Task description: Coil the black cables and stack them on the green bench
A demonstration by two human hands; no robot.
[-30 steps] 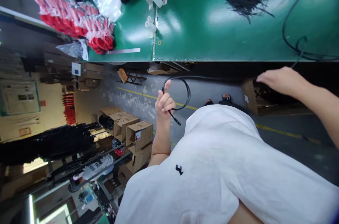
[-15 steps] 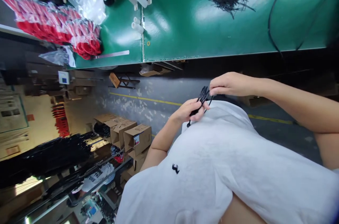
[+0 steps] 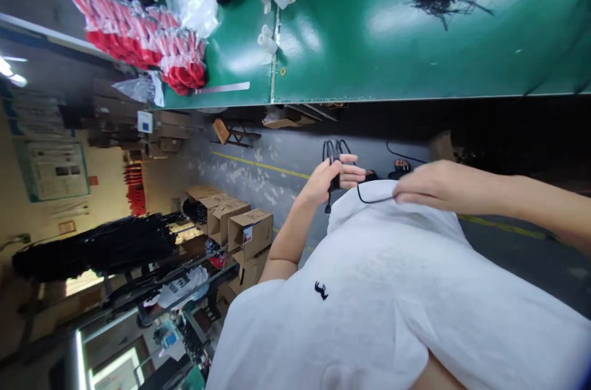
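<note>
Right hand (image 3: 423,185) off coil (image 3: 337,183); boxes (image 3: 259,230) open

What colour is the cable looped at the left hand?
The cable is black, shown in the head view.

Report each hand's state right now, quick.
Left hand: holding the coiled black cable, fingers partly extended.
Right hand: slightly blurred, but appears closed on a strand of that cable.

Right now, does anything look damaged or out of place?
Yes: pale, patchy wear marks the gray floor beside the yellow line, and a small yellow ring lies alone on the green table, near its seam.
</note>
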